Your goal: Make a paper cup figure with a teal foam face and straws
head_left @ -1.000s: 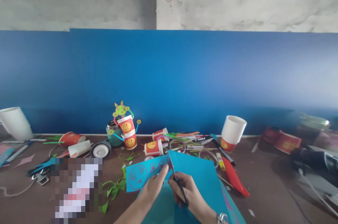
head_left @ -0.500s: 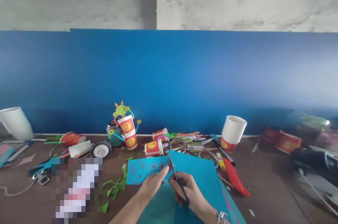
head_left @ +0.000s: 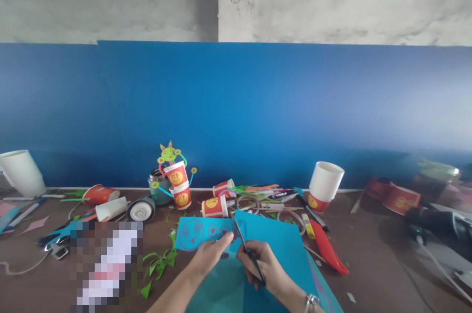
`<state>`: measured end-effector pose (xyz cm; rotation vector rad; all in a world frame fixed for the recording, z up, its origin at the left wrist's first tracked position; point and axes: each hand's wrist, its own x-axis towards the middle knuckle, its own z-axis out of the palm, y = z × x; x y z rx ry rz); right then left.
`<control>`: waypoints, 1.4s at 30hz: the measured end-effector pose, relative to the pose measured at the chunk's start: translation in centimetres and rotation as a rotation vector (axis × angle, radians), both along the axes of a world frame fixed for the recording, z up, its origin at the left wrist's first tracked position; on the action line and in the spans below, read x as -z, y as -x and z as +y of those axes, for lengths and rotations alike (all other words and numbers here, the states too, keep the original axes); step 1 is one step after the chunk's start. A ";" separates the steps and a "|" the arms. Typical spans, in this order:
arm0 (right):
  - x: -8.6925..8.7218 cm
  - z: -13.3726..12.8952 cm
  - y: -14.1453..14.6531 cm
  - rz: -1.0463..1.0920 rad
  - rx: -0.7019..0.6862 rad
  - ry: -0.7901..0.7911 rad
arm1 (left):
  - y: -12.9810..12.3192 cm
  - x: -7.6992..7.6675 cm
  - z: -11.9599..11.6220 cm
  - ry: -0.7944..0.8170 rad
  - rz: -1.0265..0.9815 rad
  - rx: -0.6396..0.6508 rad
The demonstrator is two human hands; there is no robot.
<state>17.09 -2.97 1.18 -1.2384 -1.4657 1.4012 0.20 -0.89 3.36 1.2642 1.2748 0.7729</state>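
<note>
My left hand (head_left: 213,253) grips a strip of blue paper (head_left: 192,234), thumb on top. A round face and small circles with hearts are drawn on the strip in dark lines. Scissors (head_left: 241,234) with dark handles are in my right hand (head_left: 262,263), their blades pointing away from me at the strip's right end. Beneath both hands lies a larger blue sheet (head_left: 273,234), spreading to the right. Part of the strip is hidden under my left fingers.
A figure of stacked red paper cups (head_left: 180,187) stands at the back, before a green jar (head_left: 158,195). Green scraps (head_left: 160,261) lie left of my hands. Right are a red pouch-like object (head_left: 328,249), a glue stick (head_left: 308,226) and stacked white cups (head_left: 326,180).
The strip's left end has tilted and moved slightly up, and my left hand has shifted a little left. The scissors stay nearly in place.
</note>
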 end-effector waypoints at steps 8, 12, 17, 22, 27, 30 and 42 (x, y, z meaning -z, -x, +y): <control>-0.1 -0.1 0.1 -0.007 0.003 0.010 | -0.3 0.5 0.2 0.000 -0.150 -0.023; 0.0 0.0 0.3 0.000 0.010 0.022 | -0.3 0.6 0.4 -0.040 -0.192 -0.034; 0.1 0.0 0.1 0.055 0.048 0.020 | -0.7 -0.4 0.0 -0.217 -0.248 0.041; 0.3 0.0 -0.1 0.182 0.105 -0.022 | -1.7 -1.0 -1.1 -0.305 -0.336 0.342; 0.2 0.2 -0.2 0.218 0.124 -0.042 | -1.8 -1.2 -1.1 -0.363 -0.237 0.405; 0.0 0.3 -0.4 0.213 0.203 -0.067 | -1.6 -0.6 -0.3 -0.522 -0.111 0.118; -0.4 -0.3 0.2 0.300 0.352 -0.076 | -2.7 1.3 -0.1 -0.446 -0.197 0.046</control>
